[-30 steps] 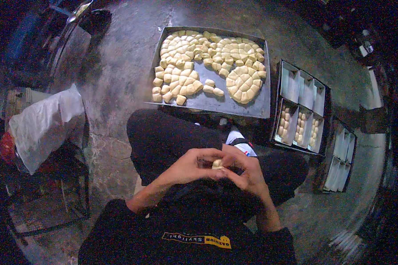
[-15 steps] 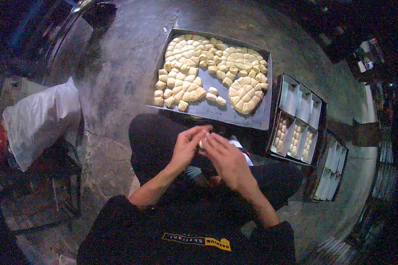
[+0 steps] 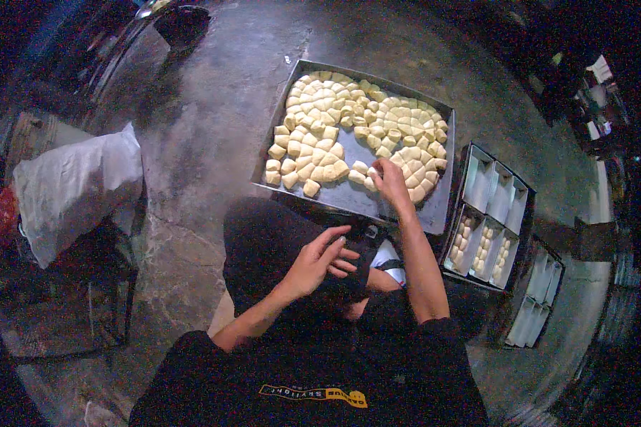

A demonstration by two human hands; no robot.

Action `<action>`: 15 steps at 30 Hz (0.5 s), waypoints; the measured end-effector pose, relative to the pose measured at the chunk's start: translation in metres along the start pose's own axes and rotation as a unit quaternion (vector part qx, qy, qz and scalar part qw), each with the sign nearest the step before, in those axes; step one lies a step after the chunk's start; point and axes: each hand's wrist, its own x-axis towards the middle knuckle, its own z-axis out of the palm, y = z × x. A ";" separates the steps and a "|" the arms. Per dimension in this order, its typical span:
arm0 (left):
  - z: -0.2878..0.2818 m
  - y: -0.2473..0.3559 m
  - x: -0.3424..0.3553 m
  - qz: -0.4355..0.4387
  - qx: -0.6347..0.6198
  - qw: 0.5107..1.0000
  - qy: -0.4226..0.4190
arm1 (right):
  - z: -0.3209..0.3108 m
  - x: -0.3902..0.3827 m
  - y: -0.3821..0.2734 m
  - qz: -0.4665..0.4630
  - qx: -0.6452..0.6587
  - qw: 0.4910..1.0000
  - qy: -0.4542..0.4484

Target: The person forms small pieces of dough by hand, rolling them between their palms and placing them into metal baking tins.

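Over the large metal tray (image 3: 363,200) in front of me, my right hand (image 3: 393,183) reaches down with its fingers closed on a small pale dough piece (image 3: 372,172). Beside it lie a couple of similar loose dough pieces (image 3: 358,168) on the bare part of the tray. Over my lap, my left hand (image 3: 320,265) is open, fingers apart and holding nothing. Cut dough in rounded slabs (image 3: 313,158) and loose chunks fills much of the tray. To the right of my fingers sits a scored round of dough (image 3: 417,171).
Right of the tray stands a divided set of metal loaf pans (image 3: 497,186); the nearer pans hold rows of dough balls (image 3: 484,245). Another pan set (image 3: 530,313) lies farther right. On the left, a white plastic sack (image 3: 82,188) rests on a dark stand (image 3: 78,299).
My hands were together over my lap around a small dough piece. Now the right has moved forward to the tray, while the left stays over my lap and has opened.
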 end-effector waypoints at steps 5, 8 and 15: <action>0.000 0.002 -0.012 0.012 -0.016 1.000 0.000 | -0.021 0.001 -0.018 -0.100 -0.108 0.989 -0.011; 0.001 0.006 -0.009 0.045 -0.001 0.999 0.022 | -0.005 0.005 -0.052 -0.188 -0.106 0.976 0.024; -0.001 -0.002 0.007 0.109 -0.040 0.991 0.067 | 0.077 -0.019 -0.105 -0.030 -0.141 0.977 -0.158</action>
